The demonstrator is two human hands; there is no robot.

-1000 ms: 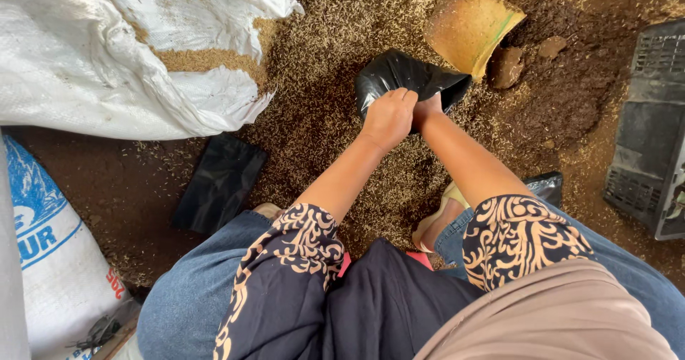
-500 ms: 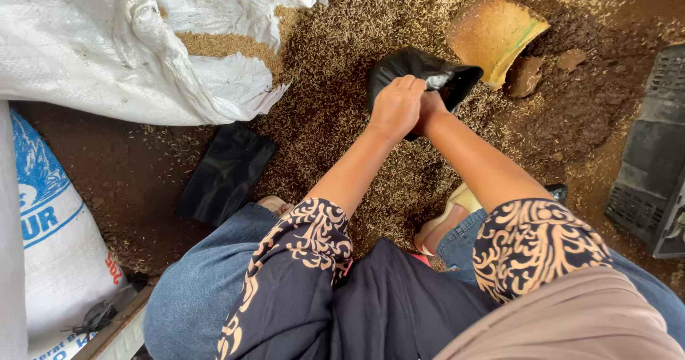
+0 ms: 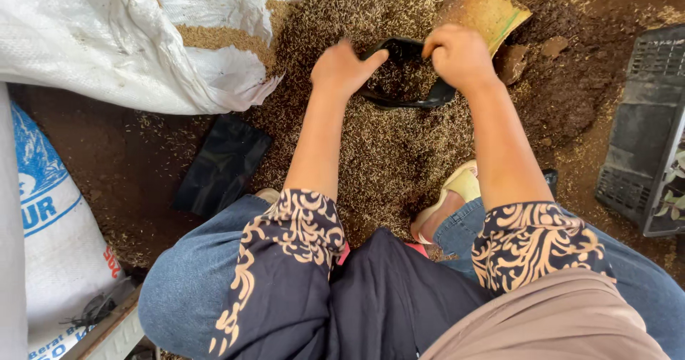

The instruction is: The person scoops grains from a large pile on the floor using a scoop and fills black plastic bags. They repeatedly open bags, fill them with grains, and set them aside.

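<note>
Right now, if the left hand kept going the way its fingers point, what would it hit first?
Probably the black bag whose rim the left hand already touches; beyond it lies the yellow scoop. Depth is unclear.

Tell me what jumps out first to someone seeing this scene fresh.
Two bare hands, the left hand and right hand, hold open a small black bag part-filled with husks, at the top middle. Beneath it a wide husk pile covers the brown ground. A big white sack spilling husks lies at upper left.
</note>
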